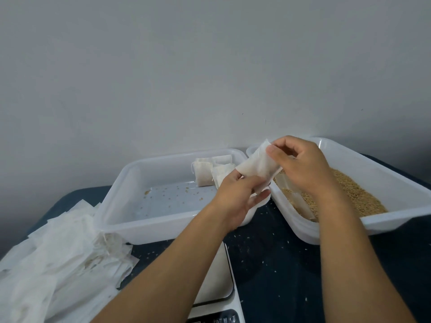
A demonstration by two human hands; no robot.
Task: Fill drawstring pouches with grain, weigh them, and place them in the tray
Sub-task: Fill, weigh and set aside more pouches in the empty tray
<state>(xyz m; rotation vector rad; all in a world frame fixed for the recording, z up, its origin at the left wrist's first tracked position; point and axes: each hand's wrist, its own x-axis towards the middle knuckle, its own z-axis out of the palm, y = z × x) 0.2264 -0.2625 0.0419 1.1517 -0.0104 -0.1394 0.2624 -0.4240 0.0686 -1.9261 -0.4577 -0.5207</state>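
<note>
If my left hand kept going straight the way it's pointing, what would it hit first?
Probably the rim of the grain tray, just beyond the pouch that the left hand already grips, pointing up and right. Depth is unclear from this single view, so it might pass above the rim.

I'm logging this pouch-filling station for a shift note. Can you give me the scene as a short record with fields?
held item: white pouch, gripped by left hand and right hand
grain: in right tray
filled pouches: three at far end of left tray
empty pouches: pile at left
scale: nothing on it, near edge
</note>
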